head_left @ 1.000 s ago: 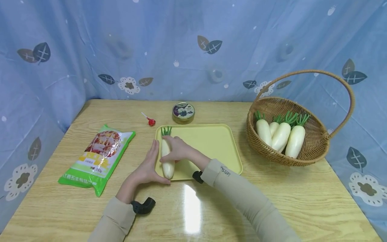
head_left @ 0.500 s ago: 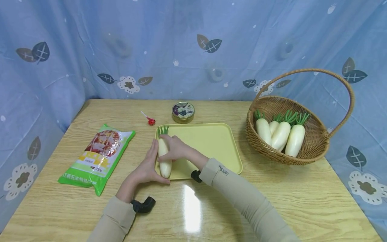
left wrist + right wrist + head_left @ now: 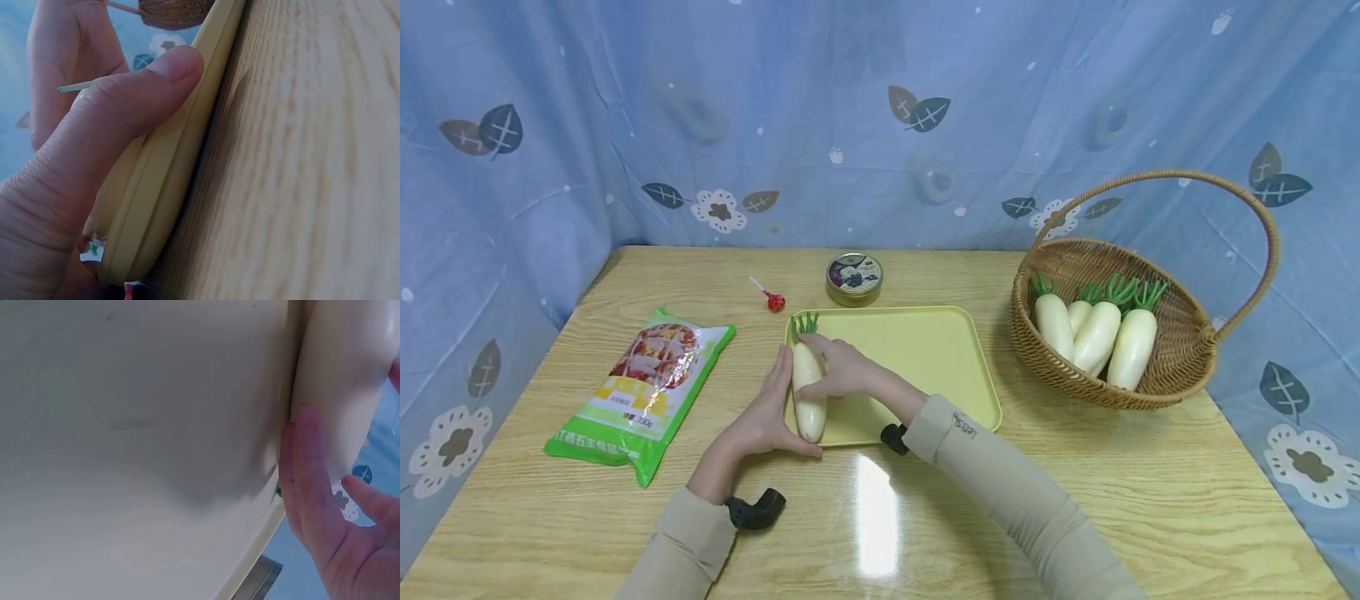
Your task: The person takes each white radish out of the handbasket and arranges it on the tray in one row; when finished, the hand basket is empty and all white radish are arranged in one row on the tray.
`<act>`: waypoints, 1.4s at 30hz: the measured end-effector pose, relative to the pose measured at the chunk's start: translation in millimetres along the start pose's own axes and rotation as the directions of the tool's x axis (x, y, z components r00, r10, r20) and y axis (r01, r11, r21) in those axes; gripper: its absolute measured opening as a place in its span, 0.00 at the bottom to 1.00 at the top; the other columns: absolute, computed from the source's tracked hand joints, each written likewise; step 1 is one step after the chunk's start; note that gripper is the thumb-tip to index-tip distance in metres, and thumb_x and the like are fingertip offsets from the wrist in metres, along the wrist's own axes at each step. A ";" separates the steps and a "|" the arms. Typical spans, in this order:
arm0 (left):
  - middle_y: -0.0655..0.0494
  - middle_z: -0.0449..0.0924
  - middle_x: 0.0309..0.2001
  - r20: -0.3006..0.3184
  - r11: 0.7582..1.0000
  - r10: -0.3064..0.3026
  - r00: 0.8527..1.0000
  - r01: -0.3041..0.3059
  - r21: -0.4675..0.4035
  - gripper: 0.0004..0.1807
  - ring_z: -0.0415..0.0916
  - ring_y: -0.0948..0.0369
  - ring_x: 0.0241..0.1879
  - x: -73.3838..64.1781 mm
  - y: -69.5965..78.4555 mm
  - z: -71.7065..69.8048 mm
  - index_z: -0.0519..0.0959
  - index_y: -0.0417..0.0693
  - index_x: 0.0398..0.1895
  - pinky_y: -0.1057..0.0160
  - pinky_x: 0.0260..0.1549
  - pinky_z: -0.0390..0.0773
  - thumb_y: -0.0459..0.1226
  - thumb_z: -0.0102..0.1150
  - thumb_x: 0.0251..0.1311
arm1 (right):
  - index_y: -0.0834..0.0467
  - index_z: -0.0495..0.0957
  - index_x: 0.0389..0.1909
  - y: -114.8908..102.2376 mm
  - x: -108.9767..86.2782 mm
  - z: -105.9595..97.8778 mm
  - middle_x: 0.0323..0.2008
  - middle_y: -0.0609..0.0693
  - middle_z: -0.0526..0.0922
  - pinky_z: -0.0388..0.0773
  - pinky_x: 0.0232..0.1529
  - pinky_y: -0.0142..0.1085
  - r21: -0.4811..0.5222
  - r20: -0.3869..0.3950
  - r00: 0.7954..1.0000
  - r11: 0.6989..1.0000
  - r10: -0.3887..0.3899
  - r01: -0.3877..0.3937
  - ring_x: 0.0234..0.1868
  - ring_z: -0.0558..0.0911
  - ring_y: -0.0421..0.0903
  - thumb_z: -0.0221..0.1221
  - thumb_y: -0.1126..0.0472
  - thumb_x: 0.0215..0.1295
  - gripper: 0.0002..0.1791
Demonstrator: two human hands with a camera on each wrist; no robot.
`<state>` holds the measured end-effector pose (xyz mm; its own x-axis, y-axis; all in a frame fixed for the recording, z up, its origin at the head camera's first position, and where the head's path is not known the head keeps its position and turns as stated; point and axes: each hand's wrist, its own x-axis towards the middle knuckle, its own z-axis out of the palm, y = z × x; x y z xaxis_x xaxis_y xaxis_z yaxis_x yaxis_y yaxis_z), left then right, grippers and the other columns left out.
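Note:
A white radish (image 3: 809, 418) with short green stems lies lengthwise along the left side of a pale yellow tray (image 3: 917, 354). My right hand (image 3: 844, 372) holds it from the right, fingers and thumb reaching across its upper side. The right wrist view has fingers (image 3: 315, 481) against the radish's smooth side. At the tray's near left corner is my left hand (image 3: 762, 423), its straight fingers along the left rim and its thumb spread along the front rim. Close up in the left wrist view, the thumb (image 3: 144, 94) lies on the tray's edge.
To the right stands a wicker basket (image 3: 1180, 367) with a tall handle, holding several white radishes (image 3: 1133, 350). A round tin (image 3: 854, 280) and a red lollipop (image 3: 775, 302) lie behind the tray. On the left is a green-edged food bag (image 3: 647, 387).
My right hand has shifted the radish slightly left, toward the tray's left rim, tilting its stem end leftward. Over the last half second it barely moves. My left hand stays at the corner.

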<state>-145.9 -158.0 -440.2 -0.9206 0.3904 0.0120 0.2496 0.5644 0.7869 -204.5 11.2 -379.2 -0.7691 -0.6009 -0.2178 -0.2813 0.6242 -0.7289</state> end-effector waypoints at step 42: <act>0.42 0.21 0.70 -0.013 1.000 0.003 1.000 -0.003 0.009 0.82 0.25 0.46 0.68 0.7 2.2 1.0 0.25 0.42 0.69 0.40 0.62 0.42 0.54 0.79 0.20 | 0.51 0.50 0.70 5.5 -52.0 -54.2 0.59 0.61 0.67 0.73 0.45 0.40 -0.079 -0.115 0.993 0.997 0.013 -0.022 0.26 0.79 0.41 0.66 0.49 0.51 0.48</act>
<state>-145.7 -155.8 -439.1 -0.9235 0.3829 0.0224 0.2552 0.5698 0.7811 -197.1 72.9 -336.7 -0.8334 -0.5316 -0.1511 -0.3087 0.6745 -0.6706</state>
